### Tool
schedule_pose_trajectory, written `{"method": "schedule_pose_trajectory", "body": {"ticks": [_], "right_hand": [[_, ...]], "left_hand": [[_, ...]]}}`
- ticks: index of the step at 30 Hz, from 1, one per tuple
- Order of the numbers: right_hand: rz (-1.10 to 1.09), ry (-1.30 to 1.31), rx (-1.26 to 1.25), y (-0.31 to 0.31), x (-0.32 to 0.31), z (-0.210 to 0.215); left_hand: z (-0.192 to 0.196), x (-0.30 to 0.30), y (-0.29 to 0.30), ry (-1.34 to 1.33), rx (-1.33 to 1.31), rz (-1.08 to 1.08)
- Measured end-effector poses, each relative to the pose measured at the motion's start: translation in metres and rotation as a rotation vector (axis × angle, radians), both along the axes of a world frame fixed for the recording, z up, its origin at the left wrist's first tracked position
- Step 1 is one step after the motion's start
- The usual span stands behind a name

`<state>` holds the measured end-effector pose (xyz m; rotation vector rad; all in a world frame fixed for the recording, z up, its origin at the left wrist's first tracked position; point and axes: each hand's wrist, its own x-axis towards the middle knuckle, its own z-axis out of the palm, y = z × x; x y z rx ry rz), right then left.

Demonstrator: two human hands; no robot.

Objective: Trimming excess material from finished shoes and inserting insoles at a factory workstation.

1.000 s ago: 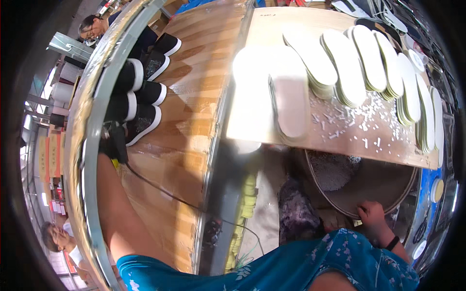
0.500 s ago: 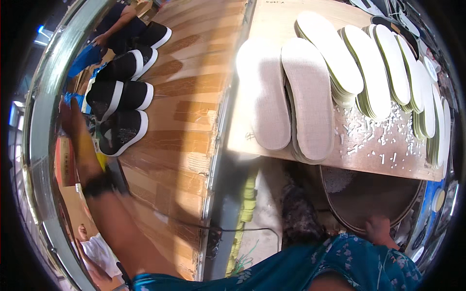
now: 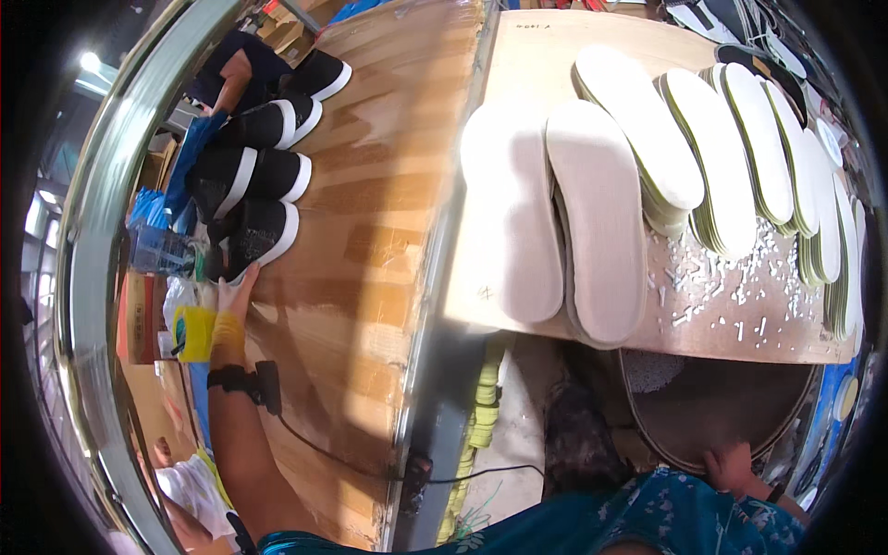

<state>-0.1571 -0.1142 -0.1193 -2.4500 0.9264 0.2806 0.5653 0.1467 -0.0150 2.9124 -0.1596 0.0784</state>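
On the left side, my left hand (image 3: 238,286) is at the near end of the closest black shoe (image 3: 260,237), thumb along the white sole edge and the other fingers partly hidden by the shoe. A yellow band and a black strap with a small box circle that wrist and forearm. More black shoes (image 3: 282,176) with white soles stand in a row beyond it, paired side by side. Low at the right, my right hand (image 3: 731,465) has its fingers over the rim of a round dark basin (image 3: 712,407), which holds some white bits.
A pale board (image 3: 546,28) on the right carries grey insoles (image 3: 597,222), stacks of white insoles (image 3: 712,157) and scattered white scraps (image 3: 712,287). A taped brown tabletop (image 3: 370,185) lies to its left. A metal rail (image 3: 88,277) runs along the far left; other people are beyond it.
My left hand has come in from the far left, beside the rail, to the closest black shoe. The whole view has shifted slightly. My right hand stays at the basin rim.
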Motion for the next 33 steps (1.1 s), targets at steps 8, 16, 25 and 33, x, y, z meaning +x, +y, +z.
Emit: {"method": "schedule_pose_trajectory", "body": {"ticks": [8, 16, 25, 33], "right_hand": [[0.08, 0.044, 0.06, -0.007, -0.016, -0.012], [0.107, -0.079, -0.065, -0.001, -0.03, -0.023], [0.005, 0.154, 0.111, -0.003, -0.016, -0.003], [-0.112, -0.625, -0.167, -0.017, -0.062, 0.003]], "left_hand": [[-0.028, 0.107, -0.123, 0.099, -0.166, -0.187], [-0.041, 0.126, -0.135, 0.123, -0.019, -0.218], [0.035, -0.048, -0.125, 1.004, -0.039, -0.698], [0.086, -0.446, -0.19, 0.601, -0.018, -1.375]]}}
